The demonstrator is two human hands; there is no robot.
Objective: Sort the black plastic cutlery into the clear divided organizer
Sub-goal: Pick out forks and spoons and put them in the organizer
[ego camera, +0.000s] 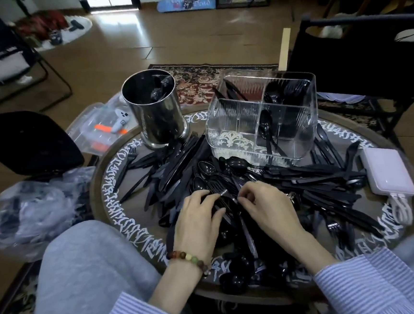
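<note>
left hand (198,216) and right hand (264,208), fingers curled onto the heap of black plastic cutlery (232,199), lower centre; exact piece pinched cannot be told | handles run toward upper frame | clear ribbed divided organizer (262,117) upper right, nearer right hand

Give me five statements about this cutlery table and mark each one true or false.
1. The clear organizer already holds some black cutlery. True.
2. The metal canister lies tipped on its side. False: it stands upright.
3. Both hands are down in the cutlery pile. True.
4. The beaded bracelet is on the right wrist. False: it is on the left.
5. The white power bank sits inside the organizer. False: it rests at the table's right edge.
</note>
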